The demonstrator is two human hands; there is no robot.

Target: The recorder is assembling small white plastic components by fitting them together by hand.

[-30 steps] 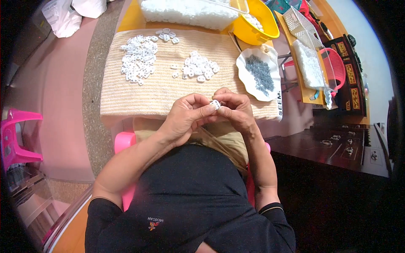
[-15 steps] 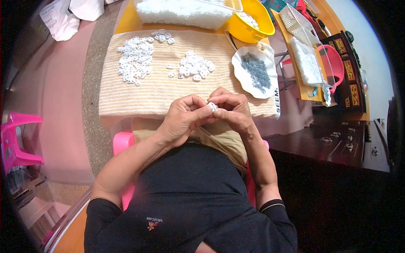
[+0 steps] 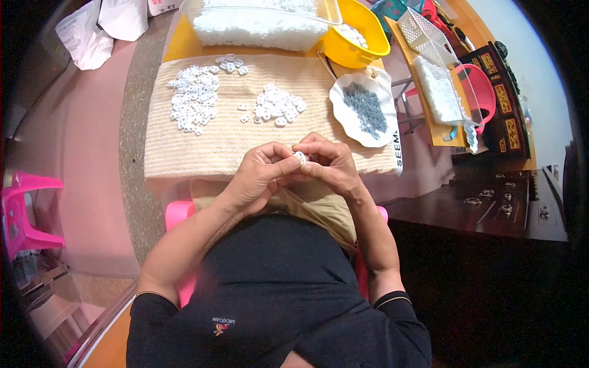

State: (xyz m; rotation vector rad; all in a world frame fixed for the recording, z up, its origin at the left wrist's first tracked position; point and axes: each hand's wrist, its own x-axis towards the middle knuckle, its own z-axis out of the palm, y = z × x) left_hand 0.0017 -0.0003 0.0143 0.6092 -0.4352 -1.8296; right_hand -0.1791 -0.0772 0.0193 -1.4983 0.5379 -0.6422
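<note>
My left hand and my right hand meet over the near edge of a beige woven mat. Both pinch one small white plastic piece between their fingertips. On the mat beyond them lie two heaps of the same white pieces, one at the far left and one in the middle. A white plate with small grey metal parts sits at the mat's right end, close to my right hand.
A clear tub of white pieces and a yellow bowl stand behind the mat. A clear box and a pink chair are at the right, a dark wooden bench nearer. A pink stool stands on the left.
Both hands stay together on the white piece, with only small finger movement. The view has shifted slightly.
</note>
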